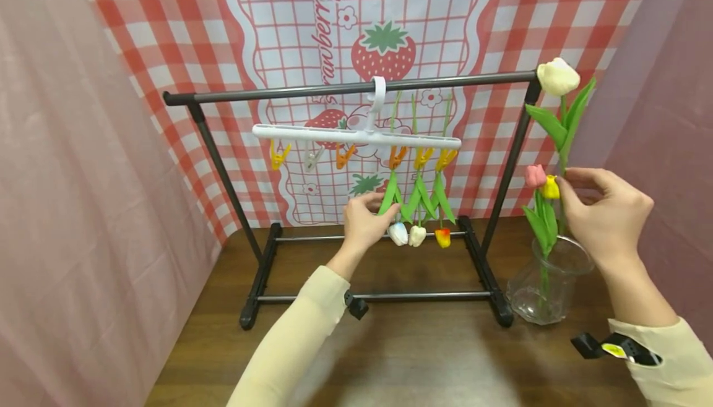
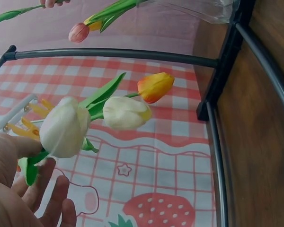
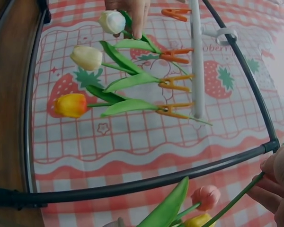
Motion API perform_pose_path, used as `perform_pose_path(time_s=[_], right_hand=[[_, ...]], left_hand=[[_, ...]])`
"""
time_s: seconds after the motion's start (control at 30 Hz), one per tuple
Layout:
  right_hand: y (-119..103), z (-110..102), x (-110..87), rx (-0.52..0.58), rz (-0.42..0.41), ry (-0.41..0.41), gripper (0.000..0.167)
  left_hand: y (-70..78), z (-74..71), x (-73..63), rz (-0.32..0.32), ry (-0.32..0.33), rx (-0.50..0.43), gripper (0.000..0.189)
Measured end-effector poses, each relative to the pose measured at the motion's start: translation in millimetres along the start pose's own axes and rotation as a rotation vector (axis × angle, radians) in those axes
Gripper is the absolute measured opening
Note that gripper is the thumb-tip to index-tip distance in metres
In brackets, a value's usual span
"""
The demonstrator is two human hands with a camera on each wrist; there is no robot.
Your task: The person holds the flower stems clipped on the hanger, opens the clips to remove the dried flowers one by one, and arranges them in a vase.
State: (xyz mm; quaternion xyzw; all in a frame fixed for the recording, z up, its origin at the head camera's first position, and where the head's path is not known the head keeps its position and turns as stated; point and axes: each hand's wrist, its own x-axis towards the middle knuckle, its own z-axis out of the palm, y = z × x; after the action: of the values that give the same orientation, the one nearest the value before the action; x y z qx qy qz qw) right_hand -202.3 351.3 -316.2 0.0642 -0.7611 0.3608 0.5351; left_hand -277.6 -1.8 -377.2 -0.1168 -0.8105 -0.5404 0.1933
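My left hand (image 1: 364, 218) pinches the stem and leaf of a white tulip with a bluish tip (image 1: 398, 234), which hangs head down from an orange clip (image 3: 176, 55). Beside it a cream tulip (image 1: 417, 235) and a yellow-orange tulip (image 1: 442, 237) hang the same way from yellow-orange clips. At the right, my right hand (image 1: 607, 209) pinches the green stem (image 3: 239, 196) of a tall white tulip (image 1: 559, 77), upright above a clear glass vase (image 1: 520, 289). A pink tulip (image 1: 535, 175) and a yellow tulip (image 1: 550, 187) stand in the vase. Whether the held stem's lower end is inside is unclear.
A white clip hanger (image 1: 312, 133) hooks over the top bar of a black rack (image 1: 234, 96). Three clips (image 1: 344, 158) on its left half hold nothing. Rack and vase stand on a brown wooden table (image 1: 423, 357). Behind is a red checked strawberry cloth (image 1: 189, 29); pink curtains (image 1: 67, 178) flank both sides.
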Motion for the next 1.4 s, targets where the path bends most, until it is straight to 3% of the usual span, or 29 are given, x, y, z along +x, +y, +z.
perform_pose_path(time_s=[0.4, 0.7, 1.4], right_hand=[[19, -3, -12.5, -0.034, 0.074, -0.034, 0.02], [36, -3, -27.4, -0.172, 0.082, -0.146, 0.022], [53, -7, -52.9, -0.232, 0.108, -0.3, 0.025]], left_hand=[[-0.9, -0.7, -1.6, -0.019, -0.009, -0.036, 0.032], [-1.3, -1.3, -1.9, 0.001, -0.01, -0.037, 0.028], [-0.7, -3.2, -3.9, 0.003, -0.01, -0.042, 0.026]])
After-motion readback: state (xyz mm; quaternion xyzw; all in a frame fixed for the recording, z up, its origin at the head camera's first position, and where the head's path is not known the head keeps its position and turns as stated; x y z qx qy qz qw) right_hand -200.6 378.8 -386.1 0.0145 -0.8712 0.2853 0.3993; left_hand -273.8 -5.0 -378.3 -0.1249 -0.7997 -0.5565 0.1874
